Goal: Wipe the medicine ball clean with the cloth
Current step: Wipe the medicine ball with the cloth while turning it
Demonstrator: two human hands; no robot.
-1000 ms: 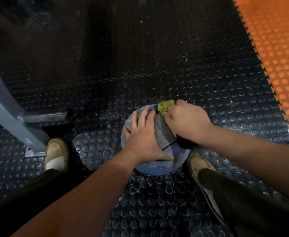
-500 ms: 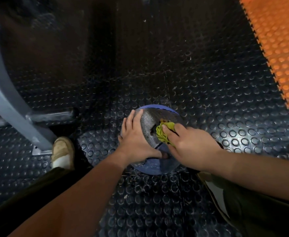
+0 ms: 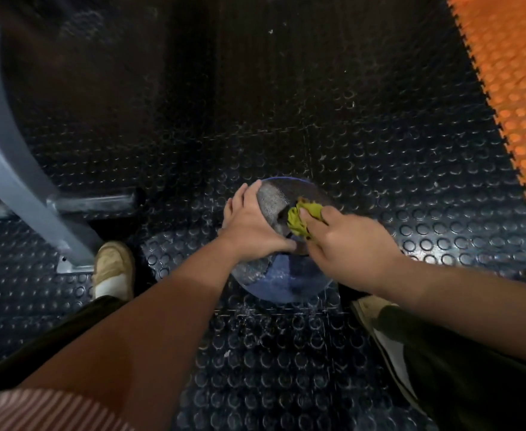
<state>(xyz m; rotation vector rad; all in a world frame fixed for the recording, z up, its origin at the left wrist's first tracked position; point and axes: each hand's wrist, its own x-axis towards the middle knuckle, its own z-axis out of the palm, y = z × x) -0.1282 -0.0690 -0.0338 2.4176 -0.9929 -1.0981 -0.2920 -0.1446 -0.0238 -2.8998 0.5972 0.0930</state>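
A blue and grey medicine ball [image 3: 282,278] sits on the black studded floor between my feet. My left hand [image 3: 252,225] lies over the ball's left upper side, fingers spread along its curve and thumb across the top. My right hand [image 3: 348,244] holds a crumpled yellow-green cloth [image 3: 302,217] and presses it against the top of the ball, just right of my left hand. The cloth's lower part is hidden under my fingers.
A grey metal machine leg [image 3: 16,169] with a floor bracket stands at the left, near my left shoe [image 3: 112,269]. My right shoe [image 3: 370,309] is just right of the ball. Orange studded matting [image 3: 510,88] runs along the right edge.
My right hand with the cloth moved from the ball's far top edge back toward the middle of its top. My left hand slid further to the ball's left side.
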